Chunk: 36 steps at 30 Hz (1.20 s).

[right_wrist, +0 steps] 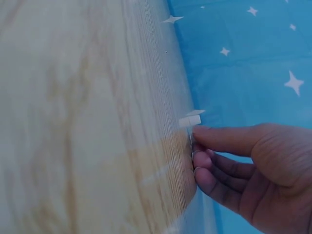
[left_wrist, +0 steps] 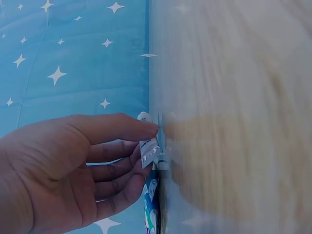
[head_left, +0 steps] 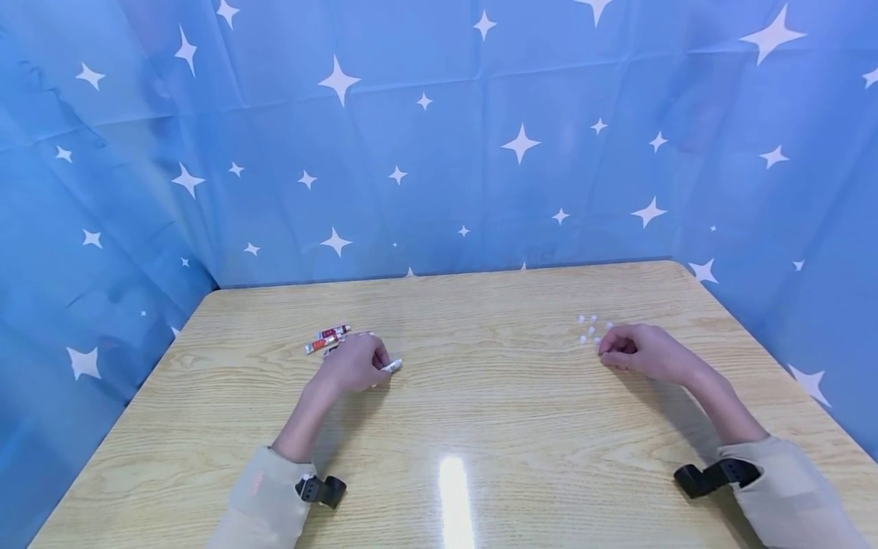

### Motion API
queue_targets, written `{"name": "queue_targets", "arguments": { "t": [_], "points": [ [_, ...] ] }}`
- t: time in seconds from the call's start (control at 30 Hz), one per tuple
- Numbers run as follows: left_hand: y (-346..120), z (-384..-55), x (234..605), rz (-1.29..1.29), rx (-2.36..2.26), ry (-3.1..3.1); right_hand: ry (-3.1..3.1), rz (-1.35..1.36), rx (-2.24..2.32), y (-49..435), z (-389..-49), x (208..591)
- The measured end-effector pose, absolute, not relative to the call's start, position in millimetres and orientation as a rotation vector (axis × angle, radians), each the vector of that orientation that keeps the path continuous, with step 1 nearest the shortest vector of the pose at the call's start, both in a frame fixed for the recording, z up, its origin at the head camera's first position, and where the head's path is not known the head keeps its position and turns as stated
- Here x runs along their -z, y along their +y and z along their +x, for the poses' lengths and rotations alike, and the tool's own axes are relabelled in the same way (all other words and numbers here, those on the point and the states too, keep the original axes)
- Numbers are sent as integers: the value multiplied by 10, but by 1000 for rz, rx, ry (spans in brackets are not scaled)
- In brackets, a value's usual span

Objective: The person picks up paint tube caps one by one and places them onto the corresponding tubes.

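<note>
My left hand (head_left: pixel 357 362) is low over the left part of the table, pinching a small white paint tube (head_left: pixel 393 366) between thumb and fingers. In the left wrist view the flat crimped end of that tube shows below the thumb. Behind the hand lie a red paint tube (head_left: pixel 334 332) and an orange paint tube (head_left: pixel 321 345), with more partly hidden by it. My right hand (head_left: pixel 648 352) has its fingertips down at the tabletop, beside several small white pieces (head_left: pixel 582 339). One white piece (right_wrist: pixel 190 120) shows just past the thumb tip. I cannot tell whether the fingers pinch another.
The wooden table (head_left: pixel 480 412) spreads between and around both hands. A blue curtain (head_left: pixel 439 175) with white stars hangs along its back and sides. A bright light reflection lies near the front middle. Each wrist wears a black strap-on camera.
</note>
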State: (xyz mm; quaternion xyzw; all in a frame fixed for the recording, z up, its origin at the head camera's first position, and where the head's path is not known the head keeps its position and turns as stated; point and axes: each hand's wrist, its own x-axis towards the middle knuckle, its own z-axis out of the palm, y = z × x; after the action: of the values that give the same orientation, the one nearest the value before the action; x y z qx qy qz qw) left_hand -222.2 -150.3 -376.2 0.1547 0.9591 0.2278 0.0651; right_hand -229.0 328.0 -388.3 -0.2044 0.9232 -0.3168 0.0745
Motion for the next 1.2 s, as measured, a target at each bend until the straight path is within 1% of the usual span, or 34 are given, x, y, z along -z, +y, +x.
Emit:
{"name": "queue_targets", "arguments": {
  "t": [0.4,0.97,1.2],
  "points": [
    [-1461,-2195,3740,439,-763,2898,2772,-599,956,3286,-2275,3869],
    [-1416,-2170,3708,578,-895,2890,2820,-649,1029,3192,-2240,3795],
    [-1342,-2159,3672,609,-1028,2859,2850,-695,1151,3095,-2214,3718]
  ]
}}
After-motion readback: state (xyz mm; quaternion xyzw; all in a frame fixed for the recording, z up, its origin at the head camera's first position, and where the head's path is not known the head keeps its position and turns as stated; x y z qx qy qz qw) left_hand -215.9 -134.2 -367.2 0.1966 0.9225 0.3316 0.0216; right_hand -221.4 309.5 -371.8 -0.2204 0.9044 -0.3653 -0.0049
